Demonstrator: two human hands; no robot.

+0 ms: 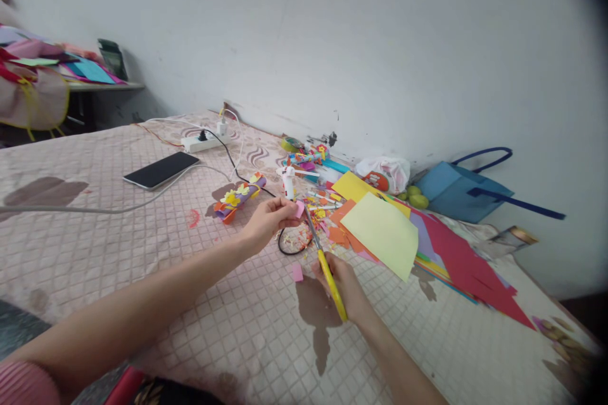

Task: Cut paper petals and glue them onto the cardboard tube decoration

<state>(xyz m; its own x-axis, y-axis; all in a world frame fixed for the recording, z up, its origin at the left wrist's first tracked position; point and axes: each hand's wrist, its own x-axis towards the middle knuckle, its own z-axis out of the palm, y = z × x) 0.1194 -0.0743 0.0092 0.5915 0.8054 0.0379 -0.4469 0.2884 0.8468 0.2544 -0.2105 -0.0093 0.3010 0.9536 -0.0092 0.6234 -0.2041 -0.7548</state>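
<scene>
A pale, grid-patterned cloth (228, 304) is spread below a scuffed white wall (304, 44), and a heaped desk (133, 86) is seen at the far left. One dark-screened tablet (161, 170), one white power strip (202, 141), one white glue gun (288, 185) and one blue bag (456, 190) can be counted, with two small pink pieces. The loose pink piece (297, 273) is left lying on the cloth, near the right hand (346, 281); the held pink piece (299, 209), plain and squarish, is pinched in the left hand (272, 221), just beside the blade tips. The yellow-handled scissors (331, 281) are gripped by the right hand, blades pointed away.
</scene>
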